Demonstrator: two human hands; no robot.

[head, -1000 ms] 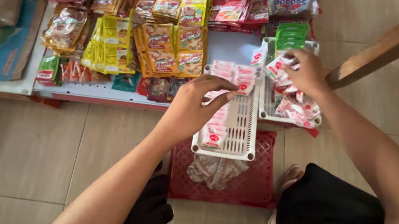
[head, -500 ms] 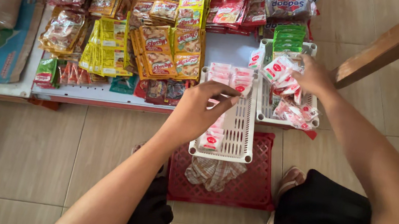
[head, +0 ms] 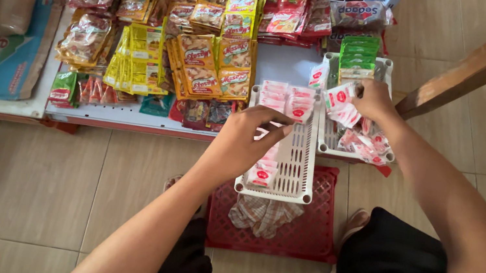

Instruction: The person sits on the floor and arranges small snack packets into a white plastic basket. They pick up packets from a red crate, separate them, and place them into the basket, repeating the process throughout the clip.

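Left grip: left hand (head: 249, 137), fingers pinched narrow over the white basket (head: 297, 165), holding a sachet, though this is hard to tell.
Right grip: right hand (head: 375, 101) closed on small white-red sachets (head: 342, 104) above the second basket (head: 326, 137).
Doing it well: lay each sachet flat against the row (head: 287, 98), edges aligned.
Around: red crate (head: 312, 234) beneath; snack packets (head: 203, 61) on the shelf (head: 31, 107).

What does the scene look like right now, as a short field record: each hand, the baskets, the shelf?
left hand: over the near white basket, fingers by the white-and-red sachets
right hand: holds sachets over the far white basket
red crate: on the floor under the near basket, cloth inside
shelf: rows of yellow, orange and red packets
green packets: stacked in the far basket
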